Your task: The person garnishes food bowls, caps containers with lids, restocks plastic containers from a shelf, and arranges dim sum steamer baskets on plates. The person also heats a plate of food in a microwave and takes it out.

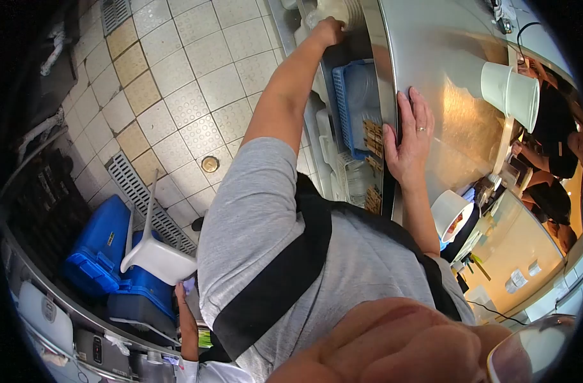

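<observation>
My left hand (329, 30) reaches down to a shelf below the counter, its fingers curled at a stack of pale, round, ridged plastic containers (350, 11). Part of what the fingers grip is hidden. On the metal counter (448, 105) my right hand (411, 137) lies palm down near the edge, fingers stretched and a ring on one of them. Between the two arms, under the counter edge, sits a blue plastic basket (342, 108) with clear plastic containers. Brown slatted pieces (373, 137) stand beside it.
White tubs (509, 96) stand farther along the counter. A white bucket (451, 216) holds reddish food. Blue bins (103, 246) and a white chair (157, 258) are behind, near another person's arm (188, 329). More people (550, 153) are beyond the counter. The floor is tiled (195, 96).
</observation>
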Demonstrator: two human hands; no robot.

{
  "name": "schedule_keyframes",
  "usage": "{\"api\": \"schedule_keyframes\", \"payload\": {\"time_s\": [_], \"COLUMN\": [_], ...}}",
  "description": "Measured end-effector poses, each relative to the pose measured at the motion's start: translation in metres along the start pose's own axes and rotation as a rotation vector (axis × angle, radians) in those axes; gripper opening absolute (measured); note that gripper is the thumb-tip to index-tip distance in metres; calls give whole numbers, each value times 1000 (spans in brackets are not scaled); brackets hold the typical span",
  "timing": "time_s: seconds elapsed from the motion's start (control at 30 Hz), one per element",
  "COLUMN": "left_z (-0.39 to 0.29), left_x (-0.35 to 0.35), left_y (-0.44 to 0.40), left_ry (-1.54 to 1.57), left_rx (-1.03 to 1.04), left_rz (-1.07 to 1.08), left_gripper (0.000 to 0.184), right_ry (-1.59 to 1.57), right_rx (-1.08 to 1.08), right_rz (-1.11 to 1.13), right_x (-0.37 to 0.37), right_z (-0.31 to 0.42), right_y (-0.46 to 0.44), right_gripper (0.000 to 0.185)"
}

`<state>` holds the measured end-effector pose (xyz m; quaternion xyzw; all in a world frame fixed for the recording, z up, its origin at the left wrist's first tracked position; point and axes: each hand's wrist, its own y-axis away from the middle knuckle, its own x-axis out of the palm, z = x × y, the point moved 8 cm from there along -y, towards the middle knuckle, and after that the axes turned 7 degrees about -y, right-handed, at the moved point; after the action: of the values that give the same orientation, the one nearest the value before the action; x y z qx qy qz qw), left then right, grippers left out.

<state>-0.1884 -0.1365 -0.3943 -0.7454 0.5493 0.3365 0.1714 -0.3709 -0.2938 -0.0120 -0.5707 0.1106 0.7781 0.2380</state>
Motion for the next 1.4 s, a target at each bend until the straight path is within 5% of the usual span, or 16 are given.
{"api": "schedule_keyframes", "payload": {"time_s": [0.17,0.3,0.37,0.4,0.5,0.57,0.73,0.8,0.93,1.03,1.07,1.2,1.33,1.4], "left_z": [-1,17,19,31,53,98,132,124,129,147,140,103,68,58], "left_x": [-37,-43,-50,-52,-75,-85,-192,-217,-225,-182,-167,-136,-132,-129], "left_y": [46,28,22,21,27,35,86,102,101,79,75,53,19,17], "left_ry": [42,204,45,-38,62,303,1009,1098,1513,1747,1622,1153,164,-61], "left_rx": [197,-202,-40,47,179,107,111,228,346,221,210,263,748,838], "left_rz": [-577,-291,-123,-19,114,86,-30,21,14,116,136,188,-343,-541], "left_gripper": [38,44,31,30,32,33,18,16,10,12,16,30,38,42], "right_ry": [20,61,70,-89,115,-119,-9,175,224,-60,-385,-322,-839,-1004], "right_rx": [25,78,139,395,90,60,325,186,120,241,176,153,104,64], "right_rz": [8,5,-44,-286,-263,-246,-278,-298,-416,-494,-599,-671,-831,-845], "right_x": [1,2,6,14,39,83,165,183,212,246,250,263,271,282], "right_z": [0,-3,0,0,56,55,-40,-48,-58,-123,-132,-146,-173,-185], "right_y": [-6,-10,-11,-8,-48,-72,-143,-181,-215,-203,-198,-185,-151,-135], "right_gripper": [57,55,53,45,37,32,49,41,28,31,29,33,34,33]}}
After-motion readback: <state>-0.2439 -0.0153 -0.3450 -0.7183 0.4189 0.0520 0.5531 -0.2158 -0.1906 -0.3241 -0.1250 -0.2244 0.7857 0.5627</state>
